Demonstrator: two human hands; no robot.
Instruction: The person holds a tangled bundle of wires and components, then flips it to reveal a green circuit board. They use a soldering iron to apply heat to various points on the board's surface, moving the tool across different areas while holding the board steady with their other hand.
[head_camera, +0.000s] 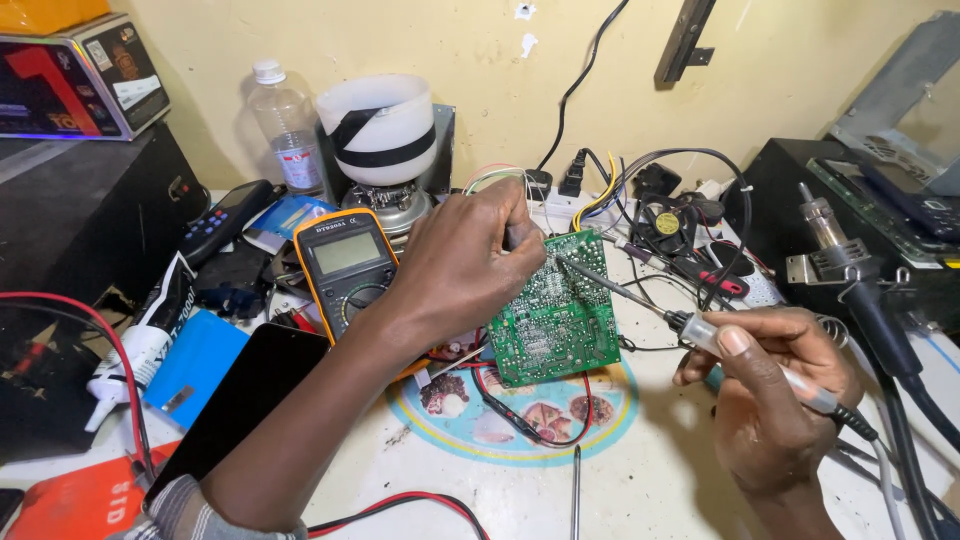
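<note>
The left hand (465, 265) is pinching the top edge of the green circuit board (553, 312), propping it up beneath its fingers. The right hand (762, 385) is gripping a soldering iron (690, 325), whose tip is touching the board just beside the left fingertips.

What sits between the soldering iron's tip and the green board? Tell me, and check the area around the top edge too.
Nothing visible does. The right hand holds the soldering iron with its tip at the upper part of the green circuit board, solder side bare. The left hand grips the board's top left edge, beside the tip, not across it.
</note>
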